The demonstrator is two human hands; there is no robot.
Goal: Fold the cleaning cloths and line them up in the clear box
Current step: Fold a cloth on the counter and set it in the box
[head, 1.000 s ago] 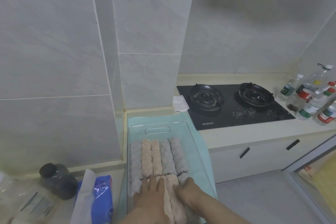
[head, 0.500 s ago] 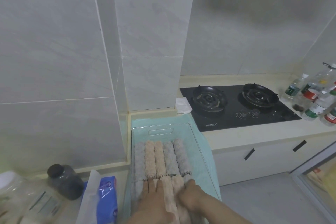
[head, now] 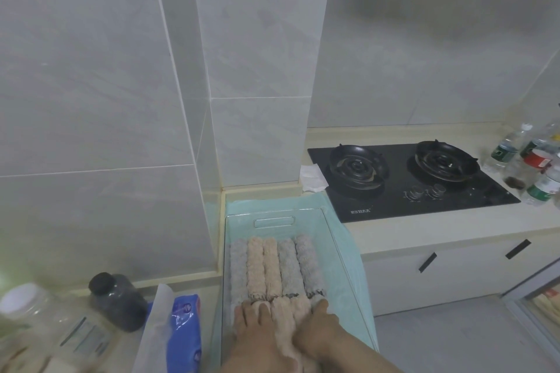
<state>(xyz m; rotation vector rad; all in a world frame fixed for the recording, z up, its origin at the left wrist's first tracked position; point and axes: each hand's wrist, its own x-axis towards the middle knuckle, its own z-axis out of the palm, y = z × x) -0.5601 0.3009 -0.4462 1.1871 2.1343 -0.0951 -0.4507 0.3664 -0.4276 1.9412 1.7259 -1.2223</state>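
Note:
The clear box [head: 274, 216] stands on a pale green cloth at the counter's corner. Inside it, a far row of several folded cloths [head: 272, 266], grey and peach, lies side by side. A nearer row of peach cloths [head: 288, 315] sits under my hands. My left hand [head: 254, 330] lies flat with fingers spread on the near row's left part. My right hand [head: 321, 327] presses on the right side of the same row, fingers curled against the cloth. Neither hand lifts anything.
A black two-burner hob [head: 409, 172] sits to the right, with a white tissue [head: 312, 177] beside it and several bottles [head: 533, 160] at the far right. Left of the box lie a blue packet [head: 185, 330], a dark jar [head: 118, 300] and a clear lidded jar [head: 36, 318].
The view has shifted slightly. Both hands stay on the near row of cloths, pressing it, with the fingertips nudged a little toward the far row.

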